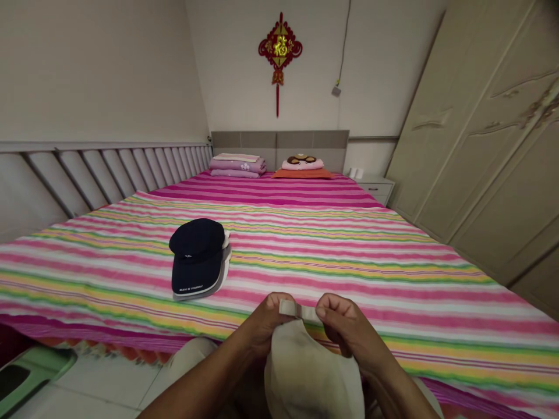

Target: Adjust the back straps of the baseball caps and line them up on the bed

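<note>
A cream cap (312, 372) hangs between my hands at the bottom centre, with its back strap (300, 311) uppermost. My left hand (265, 323) pinches the strap's left end near a small buckle. At the strap's right end, my right hand (345, 323) grips with thumb and curled fingers. Left of my hands, a navy cap (197, 256) with white lettering on its brim lies on the striped bed sheet (305, 244). Under the navy cap, the edges of grey and white caps (227, 254) show on its right side.
Folded purple bedding (238, 166) and a pink and orange pile (301, 169) lie by the headboard (244, 139). A railing (131, 169) runs along the left. A nightstand (375, 187) and wardrobe (471, 139) stand right. A green stool (39, 369) is at lower left.
</note>
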### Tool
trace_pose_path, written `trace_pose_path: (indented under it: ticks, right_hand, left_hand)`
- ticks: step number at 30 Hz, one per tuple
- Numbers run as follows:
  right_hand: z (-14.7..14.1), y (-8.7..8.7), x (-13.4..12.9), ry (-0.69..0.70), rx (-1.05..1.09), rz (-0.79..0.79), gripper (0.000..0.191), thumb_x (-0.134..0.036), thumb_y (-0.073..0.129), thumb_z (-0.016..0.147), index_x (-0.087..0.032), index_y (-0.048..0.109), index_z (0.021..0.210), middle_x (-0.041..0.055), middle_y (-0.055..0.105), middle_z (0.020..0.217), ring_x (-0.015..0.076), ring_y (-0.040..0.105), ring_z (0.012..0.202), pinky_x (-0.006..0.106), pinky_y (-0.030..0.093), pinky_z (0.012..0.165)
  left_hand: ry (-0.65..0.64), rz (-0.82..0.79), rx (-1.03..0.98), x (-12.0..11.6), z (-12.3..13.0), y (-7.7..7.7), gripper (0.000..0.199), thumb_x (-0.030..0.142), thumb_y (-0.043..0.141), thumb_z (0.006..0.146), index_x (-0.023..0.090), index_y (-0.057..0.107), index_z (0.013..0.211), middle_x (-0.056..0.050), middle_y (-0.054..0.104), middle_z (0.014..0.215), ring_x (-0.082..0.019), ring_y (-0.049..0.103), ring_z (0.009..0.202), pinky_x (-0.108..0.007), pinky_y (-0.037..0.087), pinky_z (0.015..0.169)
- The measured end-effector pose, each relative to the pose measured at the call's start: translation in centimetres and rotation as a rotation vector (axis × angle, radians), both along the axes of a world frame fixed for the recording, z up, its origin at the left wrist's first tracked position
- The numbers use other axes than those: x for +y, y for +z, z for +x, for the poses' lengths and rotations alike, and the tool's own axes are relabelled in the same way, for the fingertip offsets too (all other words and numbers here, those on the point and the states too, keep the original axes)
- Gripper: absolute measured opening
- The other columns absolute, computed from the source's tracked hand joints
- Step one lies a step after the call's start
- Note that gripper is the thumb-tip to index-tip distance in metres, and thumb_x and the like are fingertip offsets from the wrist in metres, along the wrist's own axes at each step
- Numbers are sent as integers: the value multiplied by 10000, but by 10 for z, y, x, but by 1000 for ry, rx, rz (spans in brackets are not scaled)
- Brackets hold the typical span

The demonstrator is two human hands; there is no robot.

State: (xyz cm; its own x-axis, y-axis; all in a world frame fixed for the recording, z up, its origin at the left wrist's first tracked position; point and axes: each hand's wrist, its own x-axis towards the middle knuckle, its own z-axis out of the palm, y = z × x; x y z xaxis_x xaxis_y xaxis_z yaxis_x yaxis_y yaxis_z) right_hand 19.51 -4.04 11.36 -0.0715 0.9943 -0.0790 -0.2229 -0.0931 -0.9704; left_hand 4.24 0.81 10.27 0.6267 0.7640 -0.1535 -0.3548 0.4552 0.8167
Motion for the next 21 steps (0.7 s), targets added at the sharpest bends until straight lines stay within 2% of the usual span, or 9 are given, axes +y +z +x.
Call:
trace_pose_path:
  ticks: [6, 12, 14, 16, 19, 21]
  right_hand:
    - [8, -9, 7, -125, 113, 26, 279, -359, 631, 677, -172, 459, 559, -103, 302, 362, 37, 178, 351, 190, 110, 360]
    - [13, -13, 13, -181, 454, 16, 247, -304, 634, 710, -175, 473, 573, -81, 391, 437, 43, 298, 364, 181, 249, 386]
    - [16, -19, 13, -120, 477, 2, 194, -317, 625, 719, -169, 540, 628, -41, 505, 500, 69, 418, 423, 196, 335, 441]
    - [18, -28, 11, 20, 454, -26, 223, -366, 620, 717, -146, 606, 749, 24, 610, 631, 120, 533, 553, 231, 404, 543]
    - [15, -45, 7, 253, 431, -86, 334, -365, 669, 668, -113, 624, 882, 87, 660, 787, 181, 595, 731, 267, 423, 673]
    - [10, -54, 5, 323, 470, -100, 340, -299, 709, 629, -126, 621, 909, 88, 669, 833, 197, 609, 771, 286, 422, 723]
  left_hand:
    - [28, -30, -86, 7, -7, -2, 281, 303, 732, 489, 127, 514, 496, 25, 490, 402, -40, 365, 331, -173, 259, 367]
    - [76, -28, -69, 11, -8, -5, 254, 293, 736, 496, 113, 558, 514, 12, 512, 431, -61, 428, 376, -185, 324, 406]
    - [98, -12, -88, 12, -8, -5, 282, 328, 742, 487, 117, 558, 519, 19, 501, 425, -61, 418, 372, -185, 323, 400]
    - [142, -2, -104, 13, -8, -5, 296, 356, 737, 493, 124, 556, 522, 26, 491, 417, -60, 403, 366, -187, 320, 391]
    - [244, -88, -109, 16, -7, -1, 269, 339, 725, 525, 144, 539, 530, 49, 474, 403, -58, 384, 347, -191, 321, 385]
    - [286, -189, -85, 20, -8, 2, 254, 323, 717, 546, 161, 522, 539, 62, 472, 394, -66, 393, 333, -203, 334, 393]
